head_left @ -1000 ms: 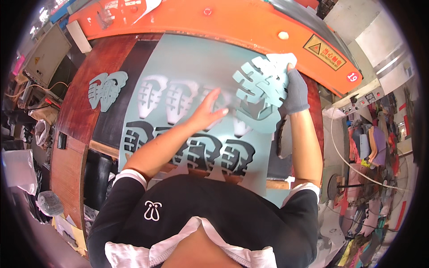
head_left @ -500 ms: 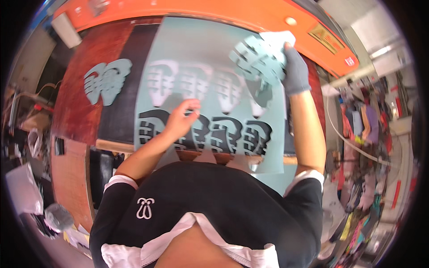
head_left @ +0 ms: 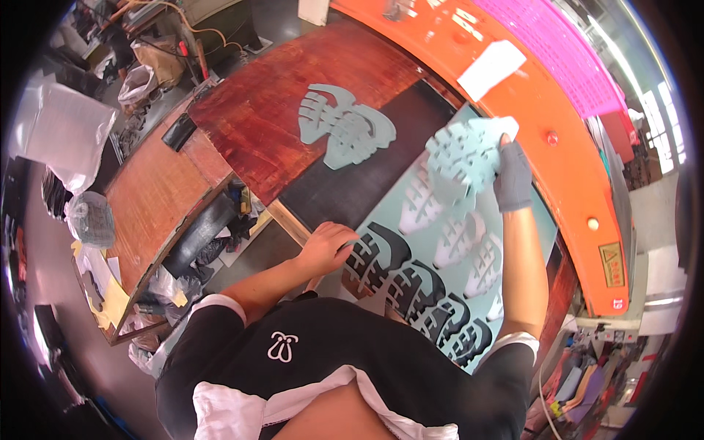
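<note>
My right hand (head_left: 513, 176), in a grey glove, grips a bunch of pale green cut pieces (head_left: 469, 158) with slotted, foot-like outlines, above the far part of a pale green sheet (head_left: 496, 214). The sheet has rows of matching cut-outs; dark board shows through the near row, and white shapes show in the farther one. My bare left hand (head_left: 328, 248) hovers by the sheet's near left corner, fingers loosely bent and nothing visible in them. Two similar green pieces (head_left: 345, 130) lie side by side, across the red board and the black strip, left of the sheet.
An orange machine beam (head_left: 565, 169) spans the far side, with a white paper (head_left: 491, 70) on it and a pink basket (head_left: 550, 44) behind. Left of me stands a wooden bench (head_left: 158, 209) with plastic bags and scraps below it. A red-brown board (head_left: 271, 103) lies beyond.
The view has swung left, so the table now appears turned. My right hand still grips the green pieces. My left hand has moved from above the cut-outs to the sheet's near left corner.
</note>
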Available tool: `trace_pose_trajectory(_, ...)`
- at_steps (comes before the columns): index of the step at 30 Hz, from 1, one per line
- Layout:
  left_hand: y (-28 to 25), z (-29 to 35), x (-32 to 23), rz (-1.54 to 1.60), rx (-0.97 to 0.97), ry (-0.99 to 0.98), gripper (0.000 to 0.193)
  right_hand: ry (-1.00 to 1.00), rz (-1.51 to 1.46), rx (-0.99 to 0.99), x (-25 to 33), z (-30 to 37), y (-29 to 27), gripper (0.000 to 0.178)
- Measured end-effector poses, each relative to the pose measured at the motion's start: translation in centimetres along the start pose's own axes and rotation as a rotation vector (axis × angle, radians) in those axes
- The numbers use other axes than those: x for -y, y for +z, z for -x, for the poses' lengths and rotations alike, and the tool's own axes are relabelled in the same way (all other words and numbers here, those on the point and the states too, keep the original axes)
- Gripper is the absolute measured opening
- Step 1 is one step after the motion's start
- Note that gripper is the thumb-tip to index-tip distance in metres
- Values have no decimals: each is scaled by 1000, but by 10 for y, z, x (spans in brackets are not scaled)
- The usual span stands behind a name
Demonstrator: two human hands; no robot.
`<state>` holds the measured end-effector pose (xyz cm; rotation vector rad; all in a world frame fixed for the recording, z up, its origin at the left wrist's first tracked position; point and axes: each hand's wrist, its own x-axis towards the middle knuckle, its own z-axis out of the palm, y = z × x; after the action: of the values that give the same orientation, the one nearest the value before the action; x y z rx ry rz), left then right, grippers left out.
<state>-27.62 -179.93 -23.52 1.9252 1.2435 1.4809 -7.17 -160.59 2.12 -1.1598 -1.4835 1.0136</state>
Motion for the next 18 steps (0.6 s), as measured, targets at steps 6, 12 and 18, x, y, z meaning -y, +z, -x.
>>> trace_pose_trajectory(6,-13,9,21,-89,-126,8,16,-454,337,-53,-12,-59,106,28)
trace_pose_trajectory(12,-11,11,17,-118,-125,-15,13,-638,246,-105,-60,-130,236,30)
trace_pose_trajectory(18,-18,9,16,-87,-153,27,15,81,-287,85,-40,-193,258,30)
